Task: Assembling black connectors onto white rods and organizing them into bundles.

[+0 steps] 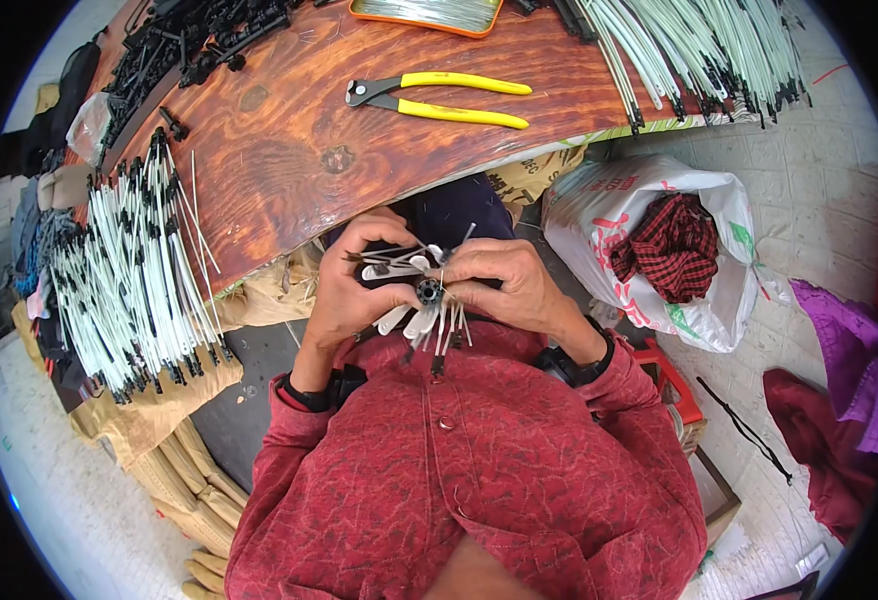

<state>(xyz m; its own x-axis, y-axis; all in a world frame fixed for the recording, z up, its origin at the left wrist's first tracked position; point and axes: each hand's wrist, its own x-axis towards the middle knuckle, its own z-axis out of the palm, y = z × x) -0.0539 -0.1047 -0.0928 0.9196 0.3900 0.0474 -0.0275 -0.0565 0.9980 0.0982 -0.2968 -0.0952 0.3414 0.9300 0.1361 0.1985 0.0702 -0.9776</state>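
Note:
In front of my chest I hold a small round black hub (429, 291) with slots around it. Several white umbrella ribs (421, 324) with dark joints fan out from it. My left hand (359, 285) is closed around the left side of this bunch, thumb against the hub. At the hub's right edge, my right hand (509, 285) pinches thumb and forefinger together. A thin wire (443, 270) shows at those fingertips. The curled fingers hide parts of the ribs.
On the wooden table (289, 120) lie yellow-handled cutting pliers (439, 97), an orange-rimmed tray (474, 33) of thin wires and black plastic parts (184, 45). Rib bundles lie at left (139, 270) and far right (709, 50). A white sack (599, 230) holding checked cloth stands at right.

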